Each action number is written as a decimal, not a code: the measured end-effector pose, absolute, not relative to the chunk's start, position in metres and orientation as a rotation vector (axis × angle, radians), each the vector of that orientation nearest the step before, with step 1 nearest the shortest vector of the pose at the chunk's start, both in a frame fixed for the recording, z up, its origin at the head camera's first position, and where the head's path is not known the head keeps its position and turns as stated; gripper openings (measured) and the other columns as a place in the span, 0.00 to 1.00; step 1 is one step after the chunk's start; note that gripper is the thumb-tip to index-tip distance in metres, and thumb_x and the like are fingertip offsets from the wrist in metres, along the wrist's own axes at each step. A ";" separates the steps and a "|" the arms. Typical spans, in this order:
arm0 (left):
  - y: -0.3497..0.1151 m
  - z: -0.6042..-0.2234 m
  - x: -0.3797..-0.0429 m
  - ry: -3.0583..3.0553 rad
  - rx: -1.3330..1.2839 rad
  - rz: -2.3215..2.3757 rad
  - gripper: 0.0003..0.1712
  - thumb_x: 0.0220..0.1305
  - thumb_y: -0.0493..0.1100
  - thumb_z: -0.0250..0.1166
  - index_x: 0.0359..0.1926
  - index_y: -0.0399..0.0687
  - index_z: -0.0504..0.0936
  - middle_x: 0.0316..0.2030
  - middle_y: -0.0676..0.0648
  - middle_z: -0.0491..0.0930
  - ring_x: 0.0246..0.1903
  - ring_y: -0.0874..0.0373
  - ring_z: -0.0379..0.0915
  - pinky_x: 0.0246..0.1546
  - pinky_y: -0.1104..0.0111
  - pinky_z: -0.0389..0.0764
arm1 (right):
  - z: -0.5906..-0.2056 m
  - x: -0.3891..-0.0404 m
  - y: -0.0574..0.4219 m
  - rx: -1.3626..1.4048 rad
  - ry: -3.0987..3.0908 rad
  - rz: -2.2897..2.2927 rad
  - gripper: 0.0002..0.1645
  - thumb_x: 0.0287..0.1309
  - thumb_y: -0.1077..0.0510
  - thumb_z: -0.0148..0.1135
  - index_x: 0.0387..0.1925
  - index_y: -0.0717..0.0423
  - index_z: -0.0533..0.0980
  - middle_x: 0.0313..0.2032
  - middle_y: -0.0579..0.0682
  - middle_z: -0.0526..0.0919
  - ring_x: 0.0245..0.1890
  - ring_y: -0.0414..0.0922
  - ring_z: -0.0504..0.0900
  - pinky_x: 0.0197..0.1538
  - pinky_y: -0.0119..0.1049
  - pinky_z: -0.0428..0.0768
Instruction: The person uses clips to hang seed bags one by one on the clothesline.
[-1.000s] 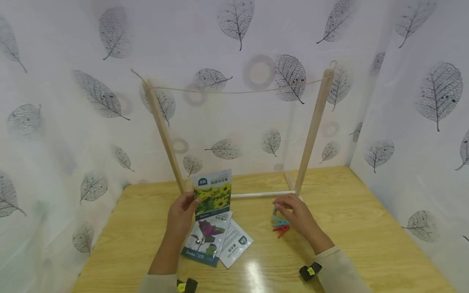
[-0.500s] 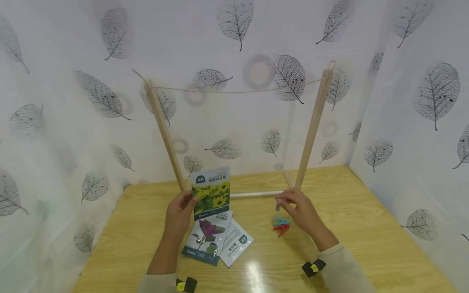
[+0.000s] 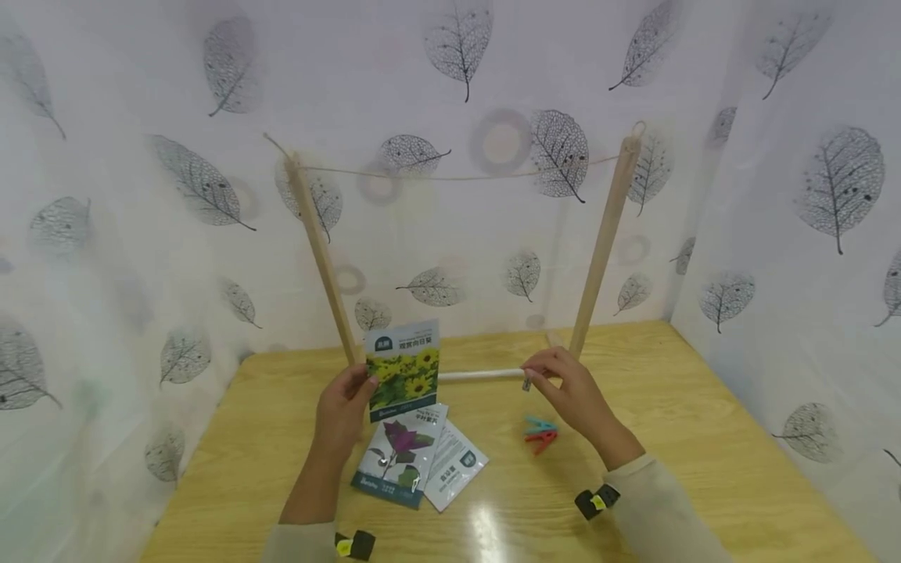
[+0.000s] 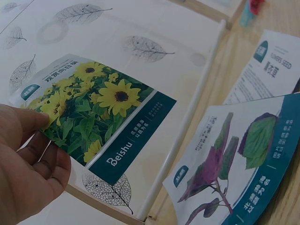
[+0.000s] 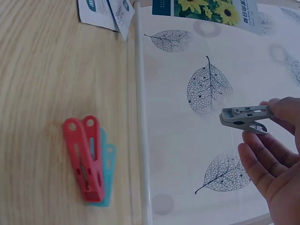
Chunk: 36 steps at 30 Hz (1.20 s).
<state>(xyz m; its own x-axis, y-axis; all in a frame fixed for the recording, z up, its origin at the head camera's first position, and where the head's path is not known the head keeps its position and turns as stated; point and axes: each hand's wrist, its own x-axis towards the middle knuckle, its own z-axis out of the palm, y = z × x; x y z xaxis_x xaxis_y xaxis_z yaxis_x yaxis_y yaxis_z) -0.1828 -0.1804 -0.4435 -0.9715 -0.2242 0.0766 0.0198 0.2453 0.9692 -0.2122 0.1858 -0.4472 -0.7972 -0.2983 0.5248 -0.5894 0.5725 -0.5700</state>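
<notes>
My left hand [image 3: 343, 403] pinches the left edge of a seed packet [image 3: 403, 370] with yellow sunflowers, held upright above the table. In the left wrist view the thumb lies on the front of this packet [image 4: 110, 112]. A grey clothespin [image 5: 246, 117] is pinched between thumb and fingers of my right hand [image 3: 573, 391], its jaws pointing away from the palm. Below that hand, a red clothespin [image 5: 84, 159] lies partly over a blue clothespin [image 5: 110, 173] on the table. A purple-leaf seed packet [image 3: 401, 457] lies overlapping a white seed packet [image 3: 457, 467] under the left hand.
Two wooden posts [image 3: 324, 266] [image 3: 605, 242] stand at the back, with a thin string [image 3: 457, 178] tied between their tops. A white rod [image 3: 486, 375] runs low between them. Leaf-printed curtains [image 3: 450, 234] surround the wooden table [image 3: 267, 438].
The right hand has lifted the grey clothespin up from beside the other clothespins and shifted slightly left. The sunflower packet has risen a little and moved slightly left, still in the left hand.
</notes>
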 end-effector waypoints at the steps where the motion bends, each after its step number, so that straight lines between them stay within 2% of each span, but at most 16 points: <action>1: -0.181 -0.443 -0.183 -2.314 0.184 -1.799 0.18 0.71 0.43 0.63 0.58 0.42 0.80 0.57 0.39 0.82 0.57 0.48 0.79 0.59 0.63 0.80 | -0.445 -0.212 0.185 0.730 -2.432 1.077 0.06 0.67 0.59 0.64 0.43 0.48 0.84 0.46 0.45 0.81 0.46 0.41 0.81 0.49 0.37 0.85; 7: -0.185 -0.438 -0.184 -2.319 0.163 -1.779 0.18 0.72 0.43 0.62 0.59 0.41 0.79 0.58 0.39 0.81 0.59 0.47 0.78 0.63 0.57 0.78 | -0.434 -0.216 0.182 0.785 -2.422 1.050 0.07 0.68 0.59 0.63 0.45 0.49 0.83 0.47 0.45 0.81 0.45 0.41 0.81 0.49 0.39 0.85; 17: -0.190 -0.422 -0.186 -2.310 0.151 -1.799 0.18 0.75 0.44 0.59 0.60 0.41 0.77 0.58 0.40 0.80 0.60 0.50 0.76 0.64 0.56 0.76 | -0.415 -0.220 0.177 0.824 -2.419 1.032 0.07 0.68 0.58 0.64 0.45 0.49 0.83 0.49 0.47 0.80 0.48 0.43 0.80 0.48 0.42 0.85; 28: -0.189 -0.408 -0.180 -2.348 0.153 -1.757 0.21 0.75 0.45 0.58 0.62 0.41 0.75 0.59 0.40 0.79 0.58 0.49 0.74 0.62 0.58 0.76 | -0.393 -0.218 0.171 0.879 -2.361 1.081 0.08 0.67 0.60 0.64 0.45 0.49 0.83 0.47 0.46 0.81 0.46 0.39 0.78 0.47 0.31 0.83; 36: -0.188 -0.401 -0.179 -2.334 0.148 -1.745 0.19 0.74 0.44 0.59 0.61 0.41 0.76 0.57 0.39 0.79 0.58 0.49 0.74 0.60 0.60 0.76 | -0.378 -0.217 0.169 0.885 -2.335 1.075 0.08 0.66 0.62 0.64 0.45 0.51 0.84 0.47 0.49 0.82 0.47 0.43 0.80 0.47 0.35 0.84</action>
<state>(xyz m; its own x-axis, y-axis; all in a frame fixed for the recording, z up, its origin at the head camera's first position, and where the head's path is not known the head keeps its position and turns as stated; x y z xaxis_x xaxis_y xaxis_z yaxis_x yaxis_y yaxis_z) -0.1790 -0.1881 -0.4007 -0.9700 -0.2126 0.1179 0.0529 0.2887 0.9560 -0.2173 0.1691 -0.3783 -0.7093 -0.3720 0.5988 -0.6968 0.4986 -0.5156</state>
